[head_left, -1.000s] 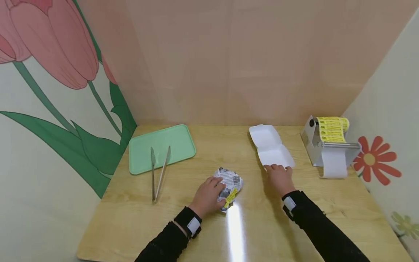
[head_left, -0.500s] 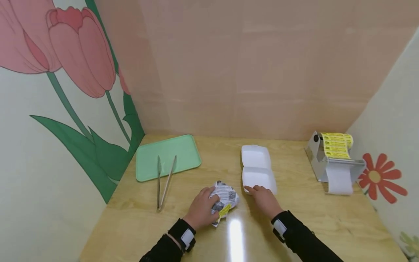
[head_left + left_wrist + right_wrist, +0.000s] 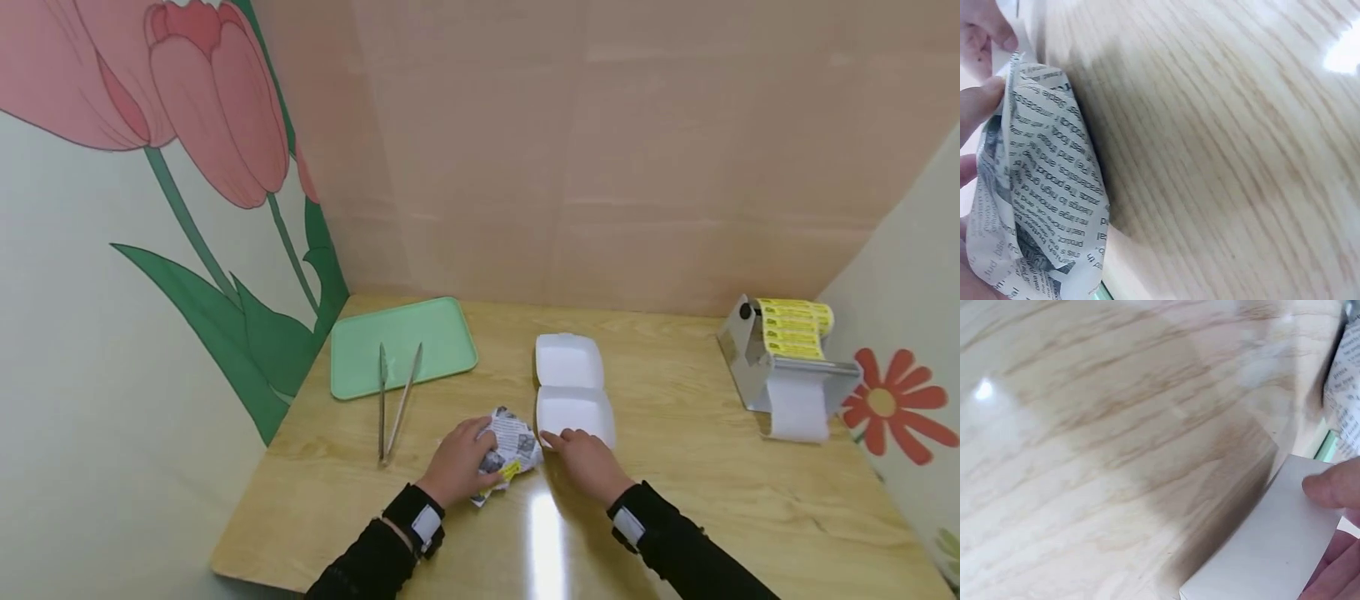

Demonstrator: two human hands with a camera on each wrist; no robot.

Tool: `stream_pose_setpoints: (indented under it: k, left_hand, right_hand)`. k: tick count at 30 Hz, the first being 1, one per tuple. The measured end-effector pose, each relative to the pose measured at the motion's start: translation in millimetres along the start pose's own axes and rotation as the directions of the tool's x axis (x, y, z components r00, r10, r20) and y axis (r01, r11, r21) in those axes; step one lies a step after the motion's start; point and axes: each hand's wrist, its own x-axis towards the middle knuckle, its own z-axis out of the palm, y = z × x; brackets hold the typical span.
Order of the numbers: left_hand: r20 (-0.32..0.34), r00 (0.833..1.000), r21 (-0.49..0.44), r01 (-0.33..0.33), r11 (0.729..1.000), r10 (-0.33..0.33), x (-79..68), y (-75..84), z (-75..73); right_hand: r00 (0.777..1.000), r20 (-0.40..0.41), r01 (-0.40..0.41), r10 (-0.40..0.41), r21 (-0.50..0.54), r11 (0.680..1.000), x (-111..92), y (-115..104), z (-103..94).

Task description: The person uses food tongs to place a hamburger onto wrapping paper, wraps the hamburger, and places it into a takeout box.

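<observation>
My left hand grips a package wrapped in printed newspaper-style paper with a yellow sticker, fingers over its far side and thumb at the near one. In the left wrist view, the creased, printed paper shows close up. Just right of it, a white clamshell takeout box lies unfolded, lid side toward the back. My right hand pinches its near wall; in the right wrist view the thumb presses the outside of the white wall, with the fingers behind. Package and box nearly meet.
Metal tongs lie with their tips over a mint green tray at the back left. A label dispenser with a yellow sticker roll stands at the back right. Walls border the wooden table.
My right hand has pulled the takeout box leftward and nearer, turning it straighter, until it is beside the package. The left hand keeps its grip on the package. The head view has shifted.
</observation>
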Motion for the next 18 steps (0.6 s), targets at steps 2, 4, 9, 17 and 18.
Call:
stream_pose_setpoints:
  k: [2, 4, 9, 17, 18]
  left_hand:
    - [0.000, 1.000, -0.007, -0.010, 1.000, 0.010, 1.1, -3.1, -2.6]
    - [-0.001, 1.000, -0.017, -0.012, 1.000, 0.012, 1.9, -7.0, -4.0]
    - [0.023, 1.000, -0.025, -0.014, 1.000, 0.015, -1.3, -15.1, -4.3]
    - [0.057, 0.996, 0.020, 0.069, 0.997, -0.070, -7.7, -17.9, -6.5]
    - [0.059, 0.993, 0.034, 0.097, 0.995, -0.099, -7.9, -18.0, -7.2]
  right_hand:
    - [1.000, 0.003, 0.021, -0.021, 0.005, 1.000, 1.6, -1.0, -2.6]
    - [0.999, 0.003, 0.042, -0.042, -0.001, 0.999, 2.7, -1.0, -3.6]
    - [0.995, 0.058, 0.082, -0.082, 0.010, 0.997, -0.6, -4.0, -6.7]
    - [0.995, 0.076, 0.051, -0.058, 0.086, 0.995, 23.0, -17.7, -31.1]
    - [0.994, 0.073, 0.073, -0.079, 0.087, 0.994, 29.6, -19.9, -33.1]
